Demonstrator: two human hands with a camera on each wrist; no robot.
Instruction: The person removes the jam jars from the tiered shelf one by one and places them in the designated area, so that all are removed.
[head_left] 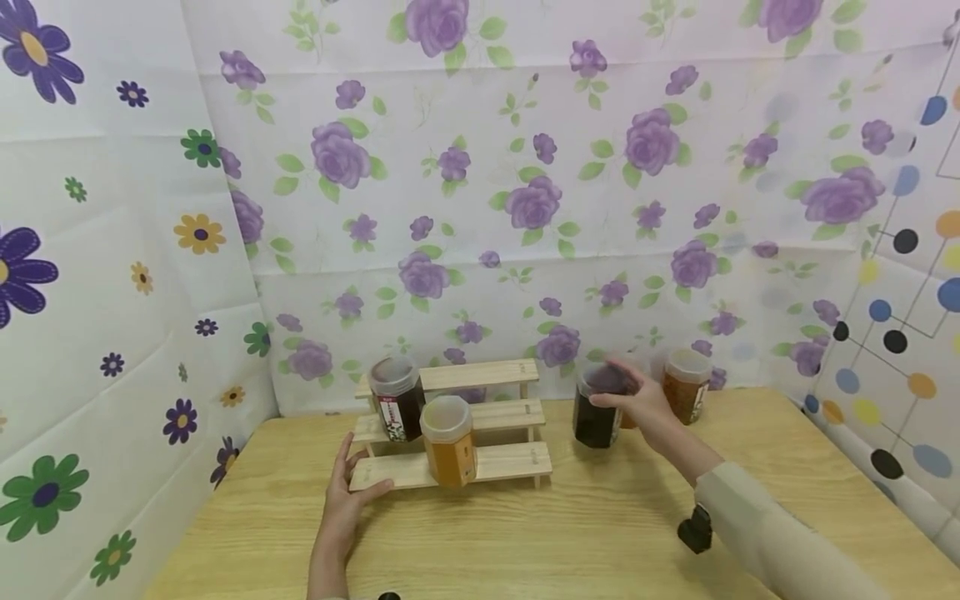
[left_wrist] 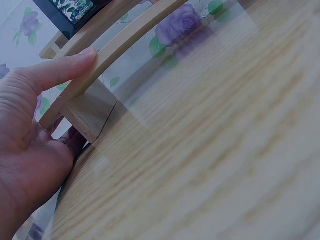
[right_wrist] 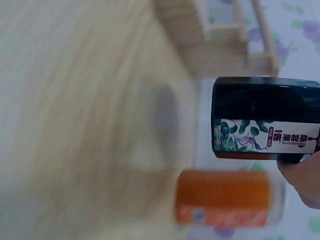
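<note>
My left hand (head_left: pixel 347 492) grips the left end of a three-step wooden rack (head_left: pixel 517 458), its thumb on the lowest step (left_wrist: pixel 125 42) in the left wrist view; the other fingers are partly hidden behind the step. My right hand (head_left: pixel 637 400) holds a dark jar (head_left: pixel 596 417) near its translucent lid. In the right wrist view this jar (right_wrist: pixel 260 105) shows a printed label and hangs above the table. Another dark jar (head_left: pixel 405 408) stands on the rack's left side, and an amber jar (head_left: pixel 452 458) stands on the lowest step.
Behind my right hand is an orange jar (right_wrist: pixel 225 197), mostly hidden in the head view. A brown-amber jar (head_left: pixel 684 392) stands to its right. The wood-grain table (head_left: pixel 555 533) meets a flowered cloth (head_left: pixel 480 208) at the back. A small black object (head_left: pixel 696 530) is by the right sleeve.
</note>
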